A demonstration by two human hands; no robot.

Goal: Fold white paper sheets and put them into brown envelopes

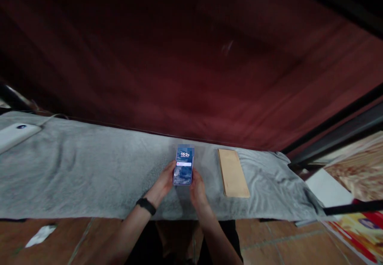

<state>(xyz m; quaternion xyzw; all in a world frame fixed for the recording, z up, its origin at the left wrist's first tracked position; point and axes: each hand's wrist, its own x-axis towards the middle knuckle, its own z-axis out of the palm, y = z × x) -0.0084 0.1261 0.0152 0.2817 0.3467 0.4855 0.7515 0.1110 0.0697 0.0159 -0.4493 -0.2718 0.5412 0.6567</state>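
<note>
A smartphone (183,166) with its lock screen lit sits between both my hands, above a grey towel (89,173) spread over a ledge. My left hand (164,182), with a black band on the wrist, grips the phone's left edge. My right hand (197,189) grips its lower right edge. A flat tan cardboard box (232,172) lies on the towel just right of the phone.
A white device (13,134) with a cable lies at the towel's far left. Dark red wall behind. Tiled floor below with a white scrap (40,235). Black bars and colourful printed sheets (359,221) stand at the right.
</note>
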